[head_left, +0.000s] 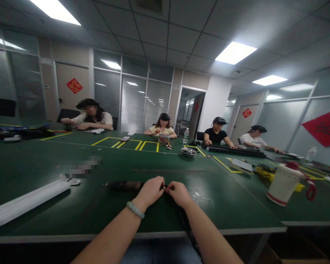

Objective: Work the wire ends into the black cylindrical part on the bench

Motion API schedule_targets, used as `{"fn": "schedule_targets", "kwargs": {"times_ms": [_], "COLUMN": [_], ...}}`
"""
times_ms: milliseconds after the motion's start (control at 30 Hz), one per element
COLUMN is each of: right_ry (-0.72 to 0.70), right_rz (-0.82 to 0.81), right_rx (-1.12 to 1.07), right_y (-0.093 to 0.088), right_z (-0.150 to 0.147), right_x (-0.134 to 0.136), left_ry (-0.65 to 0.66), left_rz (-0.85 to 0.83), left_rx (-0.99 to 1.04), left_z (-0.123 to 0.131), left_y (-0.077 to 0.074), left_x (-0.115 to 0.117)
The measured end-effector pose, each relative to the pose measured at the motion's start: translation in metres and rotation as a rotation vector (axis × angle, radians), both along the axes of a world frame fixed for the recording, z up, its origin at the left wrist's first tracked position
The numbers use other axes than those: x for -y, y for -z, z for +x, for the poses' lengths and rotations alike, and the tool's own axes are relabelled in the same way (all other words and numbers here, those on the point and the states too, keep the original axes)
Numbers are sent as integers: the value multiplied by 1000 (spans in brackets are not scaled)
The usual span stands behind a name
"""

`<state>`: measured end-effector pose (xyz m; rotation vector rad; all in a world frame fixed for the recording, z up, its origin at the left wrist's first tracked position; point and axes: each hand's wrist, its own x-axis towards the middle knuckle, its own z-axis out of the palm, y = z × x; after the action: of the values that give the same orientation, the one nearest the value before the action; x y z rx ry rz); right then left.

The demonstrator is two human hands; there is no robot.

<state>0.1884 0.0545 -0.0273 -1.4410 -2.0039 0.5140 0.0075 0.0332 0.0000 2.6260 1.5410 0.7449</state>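
A dark, pen-shaped electric screwdriver (126,186) lies on the green table, its thin metal tip pointing left. My left hand (151,191) is closed around its rear end, with thumb and fingertips pinched together. Right beside it, my right hand (179,193) is also closed in a pinch, the fingertips of both hands almost meeting. A tiny shiny metal piece shows between them, too small to make out. From under my right hand a black cable (184,222) runs down over the table's front edge. What the right fingertips grip is mostly hidden.
On the left lies a long white case (30,201). A metal bowl (189,152) stands ahead, and a white-and-red lidded cup (283,185) on the right. Farther back are a white box (241,167) and a water bottle (186,135). Several people sit along the far side.
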Motion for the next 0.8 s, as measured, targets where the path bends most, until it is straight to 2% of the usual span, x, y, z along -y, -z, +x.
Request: {"fn": "schedule_targets", "kwargs": {"times_ms": [167, 800], "right_ry": [-21, -14], "right_rz": [59, 14], "right_rx": [14, -38], "right_y": [2, 4], "right_z": [1, 0], "right_x": [-1, -4], "left_ry": [-13, -10], "left_rz": [-14, -6], "left_rx": [-4, 4], "left_z": [0, 1], "left_y": [-2, -2], "left_x": [2, 2]}}
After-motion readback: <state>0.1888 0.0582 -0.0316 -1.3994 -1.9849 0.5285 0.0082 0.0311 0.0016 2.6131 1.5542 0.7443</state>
